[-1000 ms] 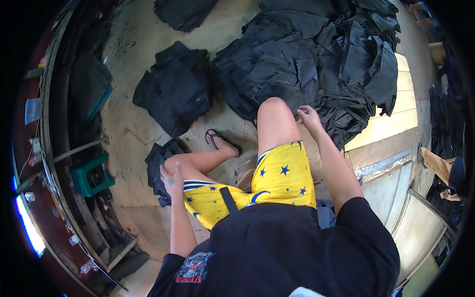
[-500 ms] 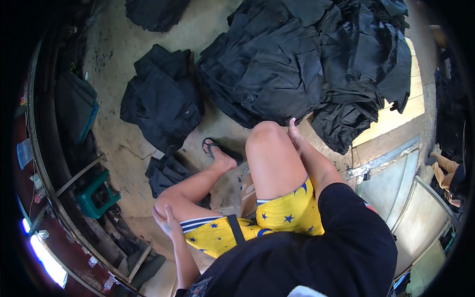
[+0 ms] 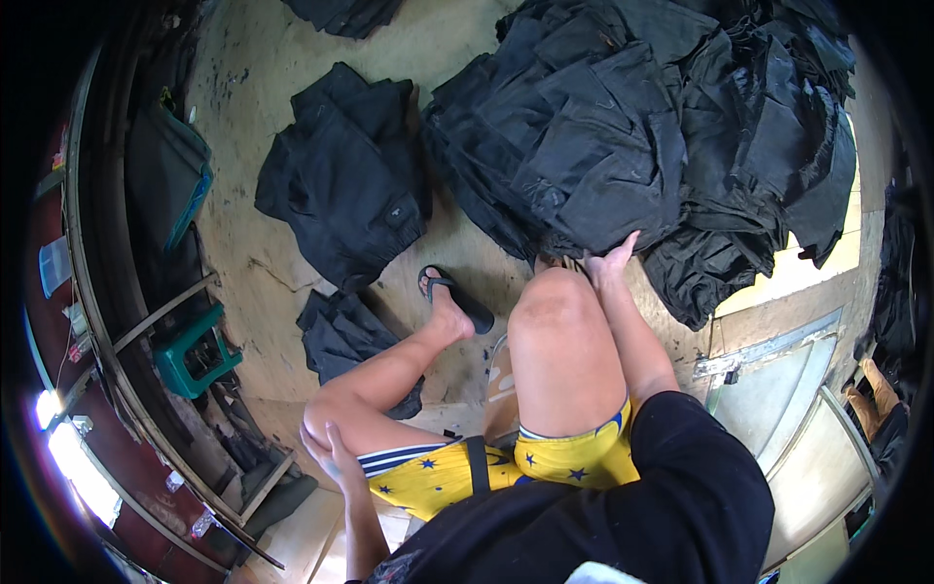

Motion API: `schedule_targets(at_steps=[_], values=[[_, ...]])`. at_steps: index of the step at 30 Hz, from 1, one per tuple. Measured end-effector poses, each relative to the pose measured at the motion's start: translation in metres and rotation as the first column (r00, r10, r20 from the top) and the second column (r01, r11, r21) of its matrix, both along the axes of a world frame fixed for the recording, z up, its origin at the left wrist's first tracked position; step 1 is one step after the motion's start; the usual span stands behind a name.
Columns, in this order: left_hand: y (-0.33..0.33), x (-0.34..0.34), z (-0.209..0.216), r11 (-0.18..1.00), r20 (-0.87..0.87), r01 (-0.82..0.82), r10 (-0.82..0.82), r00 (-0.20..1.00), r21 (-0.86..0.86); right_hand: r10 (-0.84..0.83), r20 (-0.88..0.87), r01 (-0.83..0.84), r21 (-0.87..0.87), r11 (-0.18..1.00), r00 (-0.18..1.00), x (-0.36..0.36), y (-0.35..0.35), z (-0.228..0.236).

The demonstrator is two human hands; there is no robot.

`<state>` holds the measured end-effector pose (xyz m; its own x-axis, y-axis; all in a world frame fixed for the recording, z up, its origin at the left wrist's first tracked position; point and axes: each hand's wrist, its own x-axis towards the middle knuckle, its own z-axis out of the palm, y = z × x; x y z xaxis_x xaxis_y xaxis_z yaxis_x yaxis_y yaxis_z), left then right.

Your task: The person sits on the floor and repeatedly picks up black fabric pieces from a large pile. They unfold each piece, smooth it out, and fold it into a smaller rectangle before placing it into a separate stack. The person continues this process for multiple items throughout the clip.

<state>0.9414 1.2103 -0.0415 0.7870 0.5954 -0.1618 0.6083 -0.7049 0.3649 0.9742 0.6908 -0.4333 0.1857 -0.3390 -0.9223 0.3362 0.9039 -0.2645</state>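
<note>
My left hand [image 3: 334,456] lies on my left knee, the thumb spread away from the fingers, holding nothing. By my raised right knee, my right hand [image 3: 610,263] reaches the near edge of a large heap of black garments [image 3: 593,146]. Its thumb stands apart and overlaps the dark cloth. Some of its fingertips are hidden at the cloth edge, and no garment is lifted. To the left of the heap, a smaller stack of folded black garments [image 3: 345,185] lies on the floor. Nearer to me is another crumpled black piece [image 3: 345,336], partly behind my left leg.
A green plastic stool [image 3: 197,352] stands at the left beside a wooden frame. My sandalled foot [image 3: 449,313] rests on the worn floor [image 3: 258,321] between my knees. More black cloth [image 3: 345,12] lies at the far edge. Pale panels [image 3: 769,389] lean on the right.
My right hand has moved slightly forward from beside the knee to the heap's edge. My left hand stays on the knee. The whole view has shifted, moving the garments to the right.
</note>
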Motion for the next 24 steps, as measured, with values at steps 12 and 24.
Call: schedule_targets(at_steps=[12, 24], values=[[-0.003, -0.004, 0.005, 0.994, -0.005, 0.037, -0.037, 0.999, 0.101, 0.028, 0.267, 0.026, -0.196, 0.980, 0.963, 0.021, -0.104, 0.031], [0.022, -0.012, -0.031, 0.997, 0.018, 0.071, -0.071, 0.997, 0.028, 0.340, 0.090, -0.207, -0.643, 0.737, 0.936, -0.041, -0.177, 0.286]])
